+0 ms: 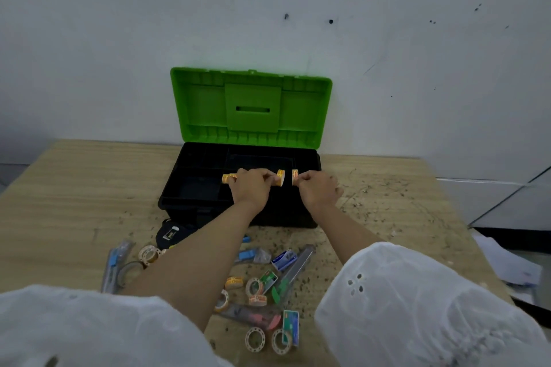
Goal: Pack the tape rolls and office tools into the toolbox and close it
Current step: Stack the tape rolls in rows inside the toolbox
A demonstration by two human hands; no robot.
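Head view: both hands over the open toolbox (pixel 238 176)
Left hand (pixel 250 188): fingers clamped on small orange tape rolls (pixel 229 178)
Right hand (pixel 317 189): fingers pinching another roll (pixel 295 177)
Handling: rolls look light, stiff, rollable; best pinched across the flat faces
Counter (pixel 74 188): more rolls and tools wait unpacked
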